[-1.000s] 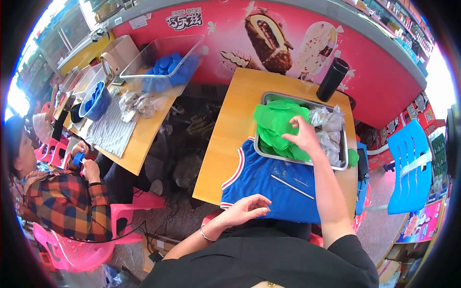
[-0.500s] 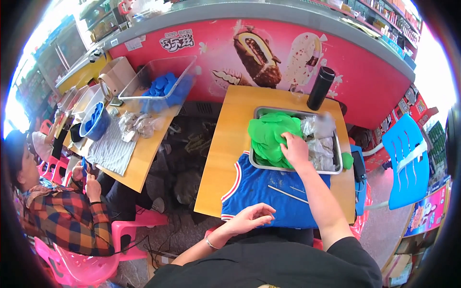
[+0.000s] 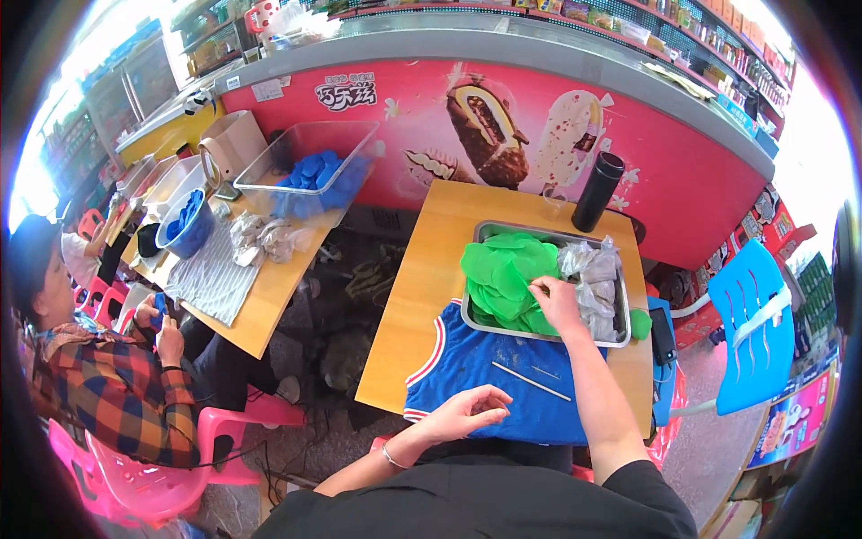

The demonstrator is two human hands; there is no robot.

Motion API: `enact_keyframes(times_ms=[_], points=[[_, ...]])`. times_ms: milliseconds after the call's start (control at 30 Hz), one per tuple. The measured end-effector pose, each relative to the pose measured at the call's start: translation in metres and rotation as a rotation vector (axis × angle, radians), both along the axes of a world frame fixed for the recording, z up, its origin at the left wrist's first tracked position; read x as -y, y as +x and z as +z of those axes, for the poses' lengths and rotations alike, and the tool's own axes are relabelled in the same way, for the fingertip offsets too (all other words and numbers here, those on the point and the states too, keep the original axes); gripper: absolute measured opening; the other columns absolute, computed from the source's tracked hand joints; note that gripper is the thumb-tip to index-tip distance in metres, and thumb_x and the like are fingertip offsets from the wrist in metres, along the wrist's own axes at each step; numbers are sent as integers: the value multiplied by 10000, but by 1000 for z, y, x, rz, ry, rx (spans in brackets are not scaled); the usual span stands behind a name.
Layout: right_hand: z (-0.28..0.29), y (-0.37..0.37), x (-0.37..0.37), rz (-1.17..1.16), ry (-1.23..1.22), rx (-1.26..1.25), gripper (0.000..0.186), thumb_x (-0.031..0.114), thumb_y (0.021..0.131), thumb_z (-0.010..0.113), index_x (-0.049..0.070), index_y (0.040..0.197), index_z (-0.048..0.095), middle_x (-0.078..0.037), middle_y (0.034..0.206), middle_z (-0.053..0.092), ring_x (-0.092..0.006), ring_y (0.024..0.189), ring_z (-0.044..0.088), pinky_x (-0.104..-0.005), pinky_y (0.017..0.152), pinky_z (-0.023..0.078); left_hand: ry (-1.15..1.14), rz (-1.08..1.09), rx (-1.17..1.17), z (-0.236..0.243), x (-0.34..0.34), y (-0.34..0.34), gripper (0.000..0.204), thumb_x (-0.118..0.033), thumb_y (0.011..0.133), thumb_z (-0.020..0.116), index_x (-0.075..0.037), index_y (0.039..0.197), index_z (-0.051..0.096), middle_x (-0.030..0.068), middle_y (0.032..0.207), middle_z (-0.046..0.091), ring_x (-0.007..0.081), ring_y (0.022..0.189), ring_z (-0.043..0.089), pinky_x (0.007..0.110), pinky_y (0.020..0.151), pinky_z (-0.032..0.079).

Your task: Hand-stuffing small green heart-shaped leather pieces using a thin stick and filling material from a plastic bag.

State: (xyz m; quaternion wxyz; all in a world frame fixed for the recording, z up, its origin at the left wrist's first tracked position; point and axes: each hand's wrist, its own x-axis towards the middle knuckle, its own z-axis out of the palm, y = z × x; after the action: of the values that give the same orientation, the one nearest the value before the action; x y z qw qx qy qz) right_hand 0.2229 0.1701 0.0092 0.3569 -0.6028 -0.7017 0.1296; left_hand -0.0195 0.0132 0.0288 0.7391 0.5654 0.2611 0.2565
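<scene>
At the tray's near side, my right hand (image 3: 560, 305) reaches over a heap of thin, flat, rounded green pieces (image 3: 512, 271). Its thumb and fingers are pinched at the edge of one green piece. The heap fills the left part of a metal tray (image 3: 607, 342); crumpled clear plastic bags (image 3: 594, 274) lie in the right part. My left hand (image 3: 467, 412) hovers over a blue sleeveless jersey (image 3: 467, 359) with nothing in it, thumb apart from the loosely curled fingers. Two thin sticks lie on the jersey, the longer one pale (image 3: 531, 381).
The wooden table (image 3: 404, 296) also bears a black flask (image 3: 598, 191). Beside the tray lies a small green lump (image 3: 640, 324). A blue chair (image 3: 752, 316) stands right. At the left table, a seated person (image 3: 112, 377) holds something blue, near a clear bin (image 3: 310, 162) of blue pieces.
My head view has tilted up a little, so the tables appear lower. The right hand's fingers have drawn together at the green heap's edge. My left hand stays nearly in place.
</scene>
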Motion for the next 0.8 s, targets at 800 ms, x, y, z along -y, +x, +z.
enact_keyframes(times_ms=[800], points=[[-6, 13, 17, -49, -180, -391, 198, 90, 689, 725, 1, 846, 642, -68, 698, 649, -103, 627, 587, -244, 597, 456, -14, 131, 26, 6, -7, 5, 247, -136, 879, 570, -4, 1082, 523, 48, 969, 592, 79, 881, 559, 221, 776, 458]])
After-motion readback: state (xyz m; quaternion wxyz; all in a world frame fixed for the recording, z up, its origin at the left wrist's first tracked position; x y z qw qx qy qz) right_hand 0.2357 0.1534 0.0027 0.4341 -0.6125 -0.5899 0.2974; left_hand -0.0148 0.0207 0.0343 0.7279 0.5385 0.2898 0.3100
